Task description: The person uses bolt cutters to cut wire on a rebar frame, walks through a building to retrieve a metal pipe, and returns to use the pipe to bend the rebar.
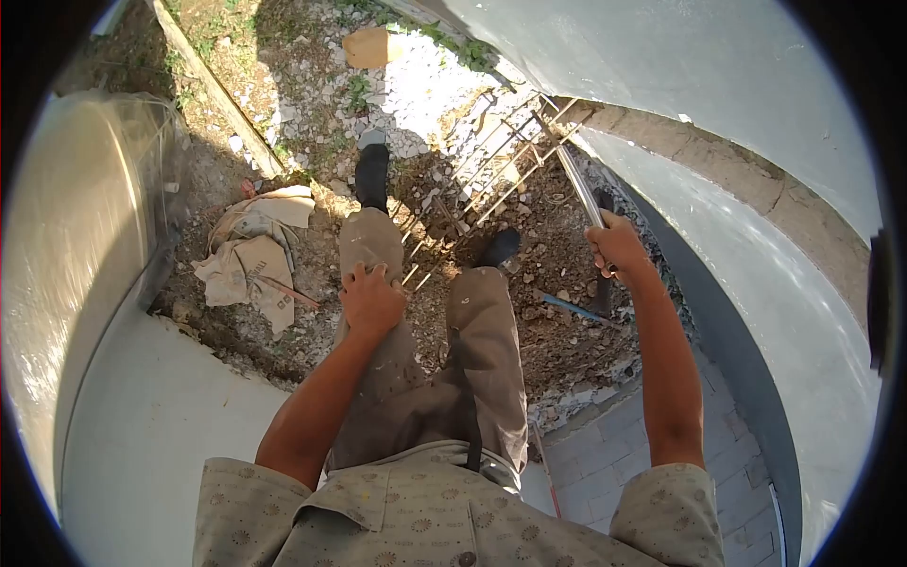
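My left hand [372, 300] rests on my left trouser leg near the knee, fingers laid over the cloth and holding nothing. Out to the right, my right hand [619, 248] is wrapped round the lower end of a long silvery metal bar [578, 181]. The bar slants up and left, and its far end meets a rusty rebar lattice [515, 168] lying over the rubble. I cannot make out how bar and lattice touch there. Below my right hand a blue rod [574, 307] lies on the dirt.
Torn paper sacks [253, 269] lie on the soil to the left. A wooden plank [222, 90] slants across the upper left. A pale wall [756, 274] curves along the right, and a plastic-wrapped object [90, 217] stands at left. Brown cardboard [368, 47] lies on white rubble.
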A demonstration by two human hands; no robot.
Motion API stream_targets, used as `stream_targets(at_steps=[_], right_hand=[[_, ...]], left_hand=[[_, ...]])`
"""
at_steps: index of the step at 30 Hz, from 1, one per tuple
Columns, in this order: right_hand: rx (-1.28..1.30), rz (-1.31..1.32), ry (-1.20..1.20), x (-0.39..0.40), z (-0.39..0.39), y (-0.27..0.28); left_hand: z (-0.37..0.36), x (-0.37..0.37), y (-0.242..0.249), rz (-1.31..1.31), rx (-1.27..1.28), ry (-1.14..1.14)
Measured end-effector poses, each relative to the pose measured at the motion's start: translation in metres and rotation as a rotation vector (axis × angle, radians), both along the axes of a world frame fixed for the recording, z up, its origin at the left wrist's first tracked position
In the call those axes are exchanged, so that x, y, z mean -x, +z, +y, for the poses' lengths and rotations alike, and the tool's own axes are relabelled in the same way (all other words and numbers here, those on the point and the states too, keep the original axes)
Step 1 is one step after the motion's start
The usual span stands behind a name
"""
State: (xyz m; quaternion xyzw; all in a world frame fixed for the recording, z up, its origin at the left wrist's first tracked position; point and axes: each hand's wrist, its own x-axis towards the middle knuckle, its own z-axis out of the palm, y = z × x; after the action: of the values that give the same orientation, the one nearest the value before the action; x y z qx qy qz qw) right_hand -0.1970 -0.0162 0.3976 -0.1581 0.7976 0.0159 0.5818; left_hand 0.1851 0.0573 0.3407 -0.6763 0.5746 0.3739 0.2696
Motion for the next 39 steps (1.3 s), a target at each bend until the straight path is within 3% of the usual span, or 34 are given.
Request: stream_targets(at_steps=[2, 5, 7, 8, 10, 13, 14, 15, 17, 18, 19, 21, 22, 24, 25, 27, 28, 30, 31, 33, 36, 37, 39], right_hand=[[0.003, 0.005, 0.027, 0.006, 0.005, 0.0], [0.061, -0.001, 0.029, 0.011, 0.02, 0.001], [0.054, -0.008, -0.018, 0.012, 0.021, 0.0], [0.051, -0.017, -0.051, 0.014, 0.013, 0.004], [0.085, -0.066, -0.115, 0.026, -0.004, 0.005], [0.098, -0.073, -0.173, 0.038, -0.047, 0.003], [0.091, 0.008, -0.136, 0.031, -0.059, 0.002], [0.221, 0.06, 0.147, 0.029, -0.059, -0.018], [0.485, 0.163, 0.901, 0.006, -0.05, -0.032], [0.664, 0.304, 1.212, -0.006, -0.045, -0.039], [0.567, 0.279, 0.912, -0.023, -0.044, -0.034], [0.503, 0.274, 0.211, -0.058, -0.04, -0.022], [0.468, 0.144, -0.072, -0.066, -0.041, -0.033], [0.415, -0.026, -0.713, -0.08, -0.045, -0.046], [0.401, -0.162, -0.833, -0.082, -0.039, -0.046], [0.432, -0.059, -0.949, -0.092, -0.022, -0.048], [0.482, -0.033, -0.855, -0.105, -0.003, -0.079], [0.491, -0.018, -0.863, -0.106, 0.014, -0.075], [0.493, -0.011, -0.87, -0.105, 0.019, -0.074], [0.537, -0.013, -0.916, -0.103, 0.025, -0.077], [0.664, -0.022, -0.987, -0.094, 0.023, -0.073], [0.591, -0.112, -1.101, -0.093, 0.02, -0.066], [0.457, -0.292, -1.31, -0.073, -0.001, -0.02]], left_hand=[[0.001, 0.004, 0.002, -0.015, 0.008, -0.051], [-0.003, 0.034, -0.013, 0.24, 0.23, -0.147], [-0.001, 0.09, -0.061, 0.607, 0.16, 0.119], [-0.015, 0.129, -0.09, 0.708, -0.151, 0.151], [-0.07, 0.217, -0.039, 0.792, -0.648, 0.854], [-0.114, 0.314, -0.051, 0.928, -0.8, 1.212], [-0.13, 0.318, -0.053, 1.09, -0.614, 0.654], [-0.153, 0.311, -0.055, 1.191, -0.409, 0.086], [-0.156, 0.296, -0.124, 1.422, -0.19, -0.145], [-0.173, 0.29, -0.134, 1.309, -0.601, 0.023], [-0.19, 0.285, -0.144, 1.096, -0.931, 0.21], [-0.198, 0.264, -0.139, 1.239, -0.774, 0.008], [-0.21, 0.259, -0.137, 1.261, -0.837, -0.039], [-0.211, 0.256, -0.133, 1.197, -0.874, 0.083], [-0.203, 0.253, -0.13, 1.108, -0.842, 0.249], [-0.195, 0.259, -0.136, 0.954, -0.873, 0.072], [-0.186, 0.259, -0.131, 0.875, -0.731, -0.081], [-0.163, 0.265, -0.135, 0.678, -0.441, -0.305], [-0.154, 0.266, -0.141, 0.579, -0.398, -0.261], [-0.153, 0.268, -0.139, 0.673, -0.434, -0.384], [-0.158, 0.267, -0.136, 1.019, -0.748, -0.089], [-0.163, 0.273, -0.134, 0.851, -0.515, -0.469], [-0.177, 0.283, -0.107, 0.918, -0.398, -0.692]])
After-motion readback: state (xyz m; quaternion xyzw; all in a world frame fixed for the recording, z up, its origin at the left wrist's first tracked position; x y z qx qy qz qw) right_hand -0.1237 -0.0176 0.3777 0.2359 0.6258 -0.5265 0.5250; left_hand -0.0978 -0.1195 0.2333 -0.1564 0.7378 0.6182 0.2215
